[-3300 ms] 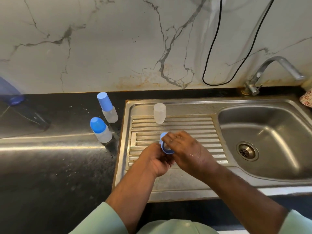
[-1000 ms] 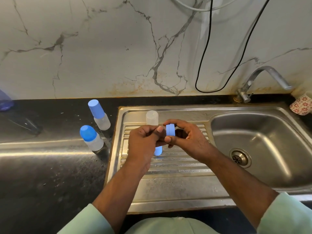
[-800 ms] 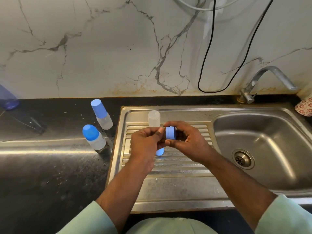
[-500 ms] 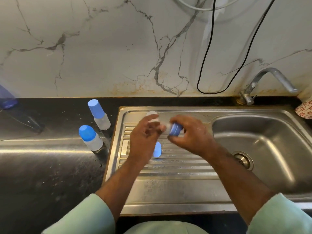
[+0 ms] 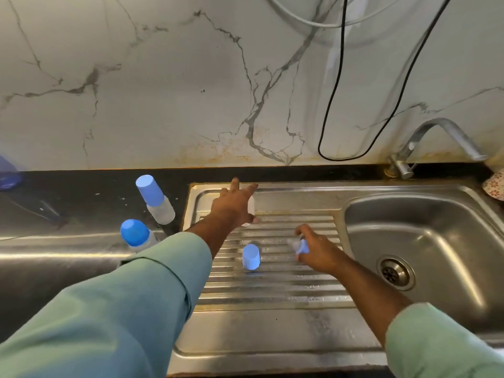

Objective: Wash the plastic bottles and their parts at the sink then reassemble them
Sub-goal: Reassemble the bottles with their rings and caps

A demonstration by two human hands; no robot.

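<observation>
Left hand point(image 5: 234, 205): reaches to the far edge of the draining board, fingers spread; the grip is apart around a translucent bottle body point(image 5: 251, 211), mostly hidden behind it; contact cannot be told.
Right hand point(image 5: 316, 248): over the ribbed board near the basin; the grip is clamped on a blue collar with clear teat point(image 5: 300, 246), blurred.
Blue cap point(image 5: 251, 257): stands alone on the draining board point(image 5: 272, 317), between the hands.
Capped bottles: two on the black worktop point(image 5: 90, 197) just left of the sink, far bottle point(image 5: 155, 199) tilted, near bottle point(image 5: 135, 235) by the sleeve.
Writing: no label or brand readable on any bottle.
Tap point(image 5: 425, 144): at the far right corner of the sink.
</observation>
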